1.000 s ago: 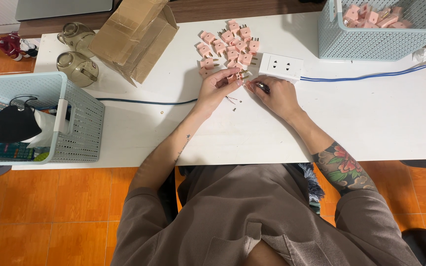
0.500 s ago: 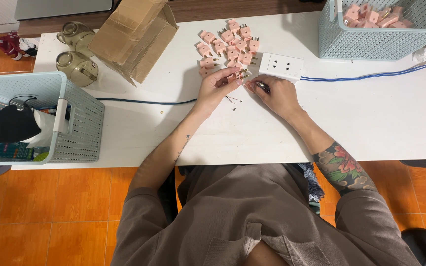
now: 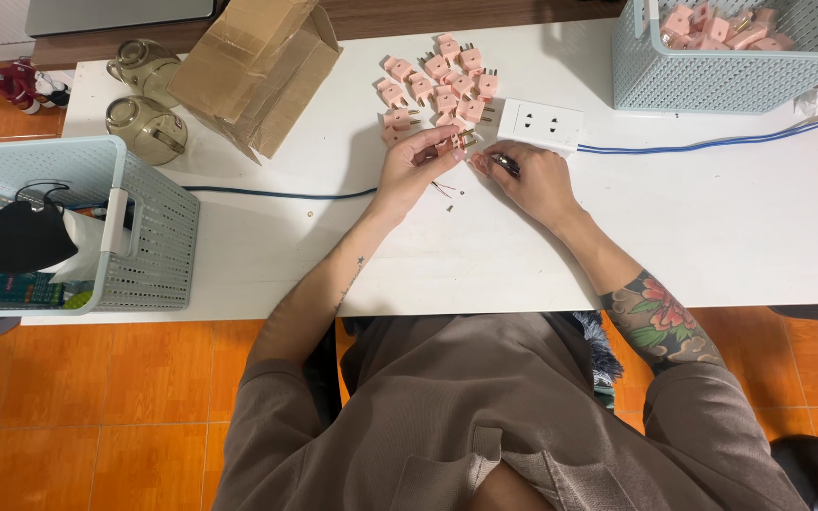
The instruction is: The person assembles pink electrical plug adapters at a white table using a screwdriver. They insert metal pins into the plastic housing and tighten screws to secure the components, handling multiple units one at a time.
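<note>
Moved: nothing | left hand (image 3: pixel 412 166) grip still pinches pink plug (image 3: pixel 451 144) | right hand (image 3: pixel 528 175) grip closed on small tool (image 3: pixel 506 165)

The left hand (image 3: pixel 414 166) covers most of the pink plug (image 3: pixel 451 144) it holds. The right hand (image 3: pixel 532 175) hides most of a small dark tool (image 3: pixel 506 165), too small to tell what it is. Just below the plug lie tiny dark bits (image 3: pixel 449 188), too small to name. Right of the plug, the picture's top edge cuts off the blue basket (image 3: pixel 712 85).
</note>
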